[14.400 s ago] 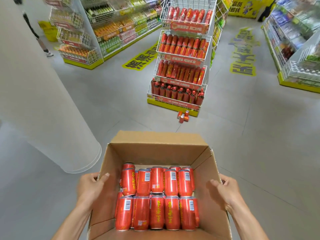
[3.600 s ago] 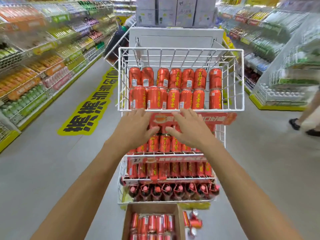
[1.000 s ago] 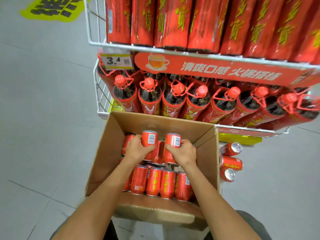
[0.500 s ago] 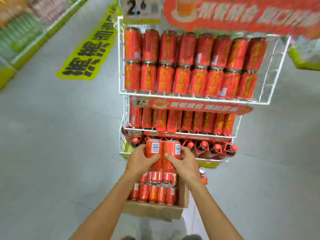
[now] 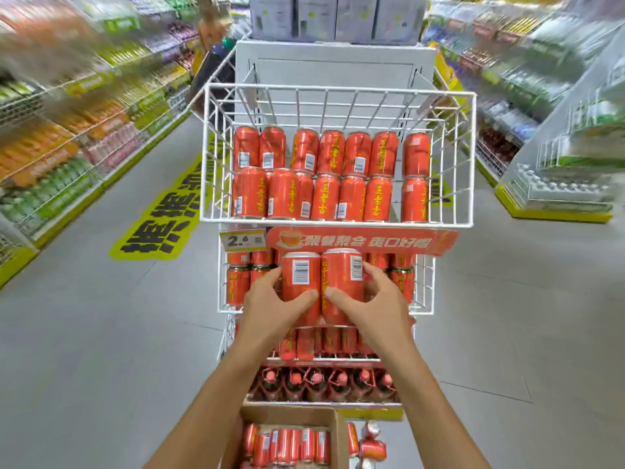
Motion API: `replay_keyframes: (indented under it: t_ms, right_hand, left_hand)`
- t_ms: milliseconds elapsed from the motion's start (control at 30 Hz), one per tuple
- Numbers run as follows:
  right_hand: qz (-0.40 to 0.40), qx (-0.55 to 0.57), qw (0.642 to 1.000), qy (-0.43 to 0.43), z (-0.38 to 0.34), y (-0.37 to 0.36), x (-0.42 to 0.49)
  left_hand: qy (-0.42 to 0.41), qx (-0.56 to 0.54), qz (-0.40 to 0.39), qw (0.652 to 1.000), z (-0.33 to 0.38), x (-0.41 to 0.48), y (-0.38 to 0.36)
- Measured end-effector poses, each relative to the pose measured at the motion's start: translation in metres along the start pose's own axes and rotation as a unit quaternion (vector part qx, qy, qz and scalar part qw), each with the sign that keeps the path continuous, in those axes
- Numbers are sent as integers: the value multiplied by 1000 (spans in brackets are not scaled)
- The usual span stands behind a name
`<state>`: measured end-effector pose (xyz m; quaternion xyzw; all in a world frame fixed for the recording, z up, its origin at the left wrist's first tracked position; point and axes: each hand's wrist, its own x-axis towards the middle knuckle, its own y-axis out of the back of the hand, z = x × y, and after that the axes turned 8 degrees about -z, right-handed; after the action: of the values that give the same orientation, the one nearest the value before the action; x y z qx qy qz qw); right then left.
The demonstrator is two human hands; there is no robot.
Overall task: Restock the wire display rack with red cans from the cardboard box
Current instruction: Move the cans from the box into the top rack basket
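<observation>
From the head camera, two red cans stand upright side by side, long axes vertical and tops up, held in front of the second tier of the wire display rack (image 5: 470, 157). The left can (image 5: 300, 277) turns its barcode toward the camera. The right can (image 5: 342, 282) shows yellow lettering, with a barcode near its right edge. The two cans touch each other.

The left hand (image 5: 270, 308) grips the left can, thumb curled across its lower front and fingers round its left side. The right hand (image 5: 380, 308) grips the right can the same way, thumb on the front and fingers wrapped round the right side. Neither hand is spread; each is closed round its own can.

Above them the top basket holds two stacked rows of upright red cans (image 5: 329, 177), with a gap just before the rightmost column. A red banner (image 5: 406, 241) and a price tag (image 5: 242, 240) hang under it. Red-capped bottles (image 5: 318, 384) fill the bottom tier.

The cardboard box (image 5: 292, 414) sits on the floor (image 5: 101, 333) at the foot of the rack, with more cans (image 5: 291, 446) standing in it. Beside the box on the right lie what look like a few loose cans (image 5: 372, 448), though blur makes the count unclear
</observation>
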<state>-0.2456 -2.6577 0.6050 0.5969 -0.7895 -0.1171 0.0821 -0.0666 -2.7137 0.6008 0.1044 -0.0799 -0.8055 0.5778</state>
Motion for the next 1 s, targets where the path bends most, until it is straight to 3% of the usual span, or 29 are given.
replay_keyframes:
  t_ms: [200,467,767,1000]
  right_hand:
    - [11,-7,999,39,-46,43,46]
    - [47,-77,996,3,-73,45,104]
    - [59,-144,987,-28,-69,27,131]
    - [46,-108,993,-11,-65,24,131]
  left_hand:
    - [-57,-17,42,997,65,36,-11]
    - [-5,78,148,986,103,85,-13]
    - [-12,135,181,974,105,109,-9]
    - [-29,127,137,982,96,110,-7]
